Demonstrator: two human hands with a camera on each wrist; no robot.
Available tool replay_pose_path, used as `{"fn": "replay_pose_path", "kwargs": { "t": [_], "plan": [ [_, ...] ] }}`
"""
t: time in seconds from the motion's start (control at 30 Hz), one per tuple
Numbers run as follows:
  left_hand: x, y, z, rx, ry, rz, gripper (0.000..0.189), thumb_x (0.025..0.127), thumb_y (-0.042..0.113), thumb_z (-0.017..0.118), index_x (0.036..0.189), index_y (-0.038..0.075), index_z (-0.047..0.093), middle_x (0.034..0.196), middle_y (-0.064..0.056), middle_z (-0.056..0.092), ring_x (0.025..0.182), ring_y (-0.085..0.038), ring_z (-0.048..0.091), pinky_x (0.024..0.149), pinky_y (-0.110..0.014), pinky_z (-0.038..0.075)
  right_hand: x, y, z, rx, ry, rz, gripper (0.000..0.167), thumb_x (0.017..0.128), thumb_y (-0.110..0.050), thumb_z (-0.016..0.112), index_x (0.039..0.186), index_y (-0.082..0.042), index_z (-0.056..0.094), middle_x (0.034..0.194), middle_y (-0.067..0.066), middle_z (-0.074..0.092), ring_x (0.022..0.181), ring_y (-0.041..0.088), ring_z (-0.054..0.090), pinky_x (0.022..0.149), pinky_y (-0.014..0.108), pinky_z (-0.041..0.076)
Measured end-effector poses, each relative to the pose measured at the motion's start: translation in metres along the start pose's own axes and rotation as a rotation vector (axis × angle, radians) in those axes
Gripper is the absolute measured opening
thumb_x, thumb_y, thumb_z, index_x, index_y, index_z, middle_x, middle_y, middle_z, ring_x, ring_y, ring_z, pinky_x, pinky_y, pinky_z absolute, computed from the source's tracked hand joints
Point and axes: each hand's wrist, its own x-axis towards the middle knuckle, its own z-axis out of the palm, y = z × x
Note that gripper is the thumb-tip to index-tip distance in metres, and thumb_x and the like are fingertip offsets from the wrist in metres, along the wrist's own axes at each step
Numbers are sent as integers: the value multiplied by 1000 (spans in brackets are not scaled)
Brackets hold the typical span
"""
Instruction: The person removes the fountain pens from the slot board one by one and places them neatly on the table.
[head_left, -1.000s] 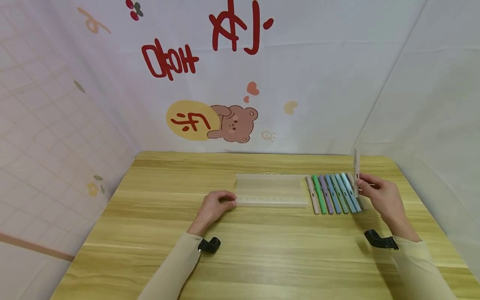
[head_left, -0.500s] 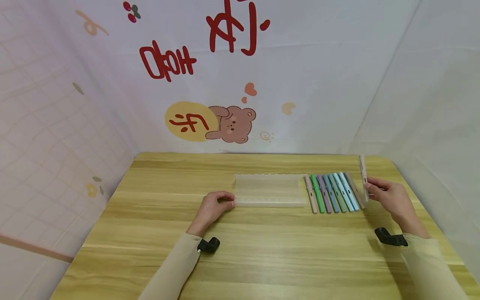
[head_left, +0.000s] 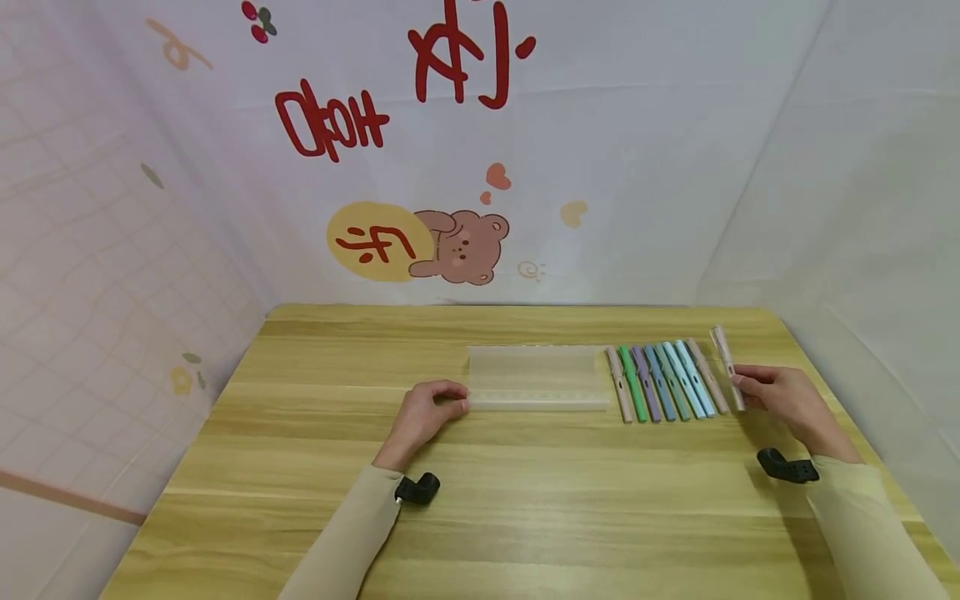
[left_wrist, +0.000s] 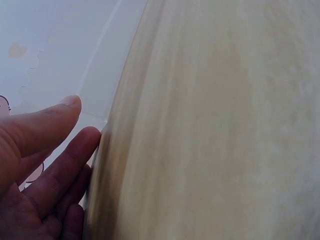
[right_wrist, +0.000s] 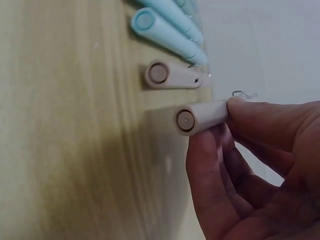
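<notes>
In the head view, my right hand [head_left: 783, 400] pinches a pale pinkish pen [head_left: 723, 352] between thumb and fingers, at the right end of a row of pens. The right wrist view shows that pen's round end [right_wrist: 186, 120] toward the camera, beside a beige pen [right_wrist: 172, 75] on the table. My left hand [head_left: 425, 419] touches the left end of a translucent plastic tray [head_left: 536, 375] with thumb and fingertips. In the left wrist view, the thumb [left_wrist: 50, 120] and index fingertip are apart at the tray's corner.
Left of the held pen lie capped pens side by side: a green pen [head_left: 633, 387], a purple pen [head_left: 646, 387], a blue pen [head_left: 660, 383] and several others. The wooden table [head_left: 525, 500] meets a printed white cloth backdrop [head_left: 637, 150].
My right hand has moved right and lowered the pinkish pen from nearly upright to a tilted position beside the row. The left hand keeps its place at the tray's end.
</notes>
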Motion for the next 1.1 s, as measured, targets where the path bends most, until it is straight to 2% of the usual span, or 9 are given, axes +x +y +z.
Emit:
{"fn": "replay_pose_path", "kwargs": {
  "t": [0.33,0.5,0.8,1.1],
  "plan": [
    [3,1,1,2,-14,-9,12,92,15,80,104,15,79,105,2,75,107,-22,65,99,-45,48,4,5,-2,-12,-50,33,57,111,-27,51,144,19,45,130,37,61,84,-3,68,73,25,60],
    [2,2,0,-11,-10,-20,13,91,14,80,104,14,79,106,1,75,109,-23,65,101,-46,47,9,3,-2,30,-64,41,55,110,-24,53,143,19,46,125,33,65,85,2,71,75,28,61],
    [-1,2,-7,-12,11,-25,13,91,14,80,104,14,80,106,1,76,110,-23,65,100,-45,47,17,-4,3,29,-56,29,51,108,-21,58,138,19,51,121,31,68,83,3,71,73,28,61],
    [0,2,-3,-21,-12,-22,14,91,15,80,105,13,79,109,-1,75,112,-24,64,101,-47,47,6,2,-1,-46,-24,40,50,108,-28,58,132,16,60,122,28,69,83,-1,69,71,25,59]
  ]
}}
